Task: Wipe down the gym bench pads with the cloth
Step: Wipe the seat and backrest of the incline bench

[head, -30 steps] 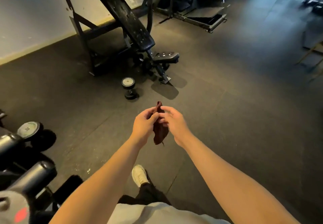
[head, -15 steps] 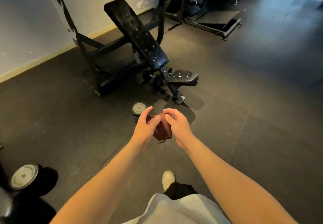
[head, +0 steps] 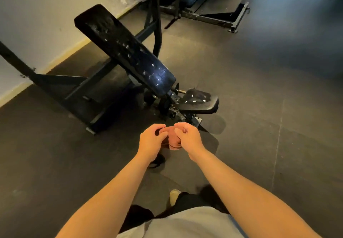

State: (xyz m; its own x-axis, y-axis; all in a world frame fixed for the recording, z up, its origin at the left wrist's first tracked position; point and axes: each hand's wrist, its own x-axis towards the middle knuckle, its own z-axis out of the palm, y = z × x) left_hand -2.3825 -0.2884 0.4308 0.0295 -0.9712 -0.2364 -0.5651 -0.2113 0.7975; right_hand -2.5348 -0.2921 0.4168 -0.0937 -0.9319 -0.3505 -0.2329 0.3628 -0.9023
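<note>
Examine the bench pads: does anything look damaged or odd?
The inclined back pad and the small seat pad both carry scattered pale marks on black covering, perhaps tears or droplets; blur hides which.

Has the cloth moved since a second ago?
Yes. The cloth has come forward toward the bench, now just short of its seat pad.

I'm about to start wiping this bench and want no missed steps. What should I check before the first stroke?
1. Grip on the cloth: ok, left hand and right hand both pinch it.
2. Cloth spread open for wiping: not ok, bunched between the hands.
3. Seat pad free of clutter: ok, bare but spotted.
4. Back pad free of clutter: ok, tilted, spotted too.
5. Cloth clean or damp: cannot tell.
</note>
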